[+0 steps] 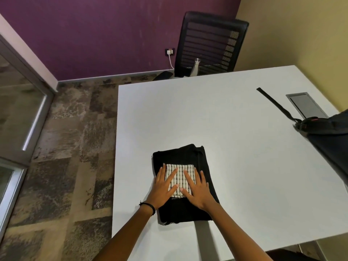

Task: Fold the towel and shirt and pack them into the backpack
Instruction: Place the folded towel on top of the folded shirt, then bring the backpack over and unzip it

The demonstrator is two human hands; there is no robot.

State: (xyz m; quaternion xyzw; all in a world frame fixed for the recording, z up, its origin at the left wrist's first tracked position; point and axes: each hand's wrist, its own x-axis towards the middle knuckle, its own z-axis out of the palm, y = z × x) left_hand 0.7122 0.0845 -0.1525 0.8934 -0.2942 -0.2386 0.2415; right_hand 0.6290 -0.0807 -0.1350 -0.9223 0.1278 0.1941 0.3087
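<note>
In the head view, a white table (pixel 235 129) fills the middle and right of the frame. Low in the centre lies a folded black shirt (pixel 180 155), flat on the tabletop near its lower edge. On top of it sits a smaller folded towel (pixel 180 169), cream with a dark grid pattern, lying wholly within the shirt's outline.

Both hands press down on this stack. The left hand (pixel 162 187) lies flat with fingers spread wide, its palm on the shirt and its fingertips reaching onto the towel's left part; a dark band circles its wrist. The right hand (pixel 196 189) is likewise flat and spread, its fingers across the towel's right side, the palm on the shirt. Neither hand grips anything; the two thumbs lie close together over the towel's lower middle.

At the right edge of the frame rests a dark backpack (pixel 327 127), partly cut off, well apart from the stack. One black strap (pixel 273 101) trails from it toward the upper middle of the table.

Beyond the table's upper edge stands a black mesh chair (pixel 209 44) against a purple wall (pixel 94 34).
</note>
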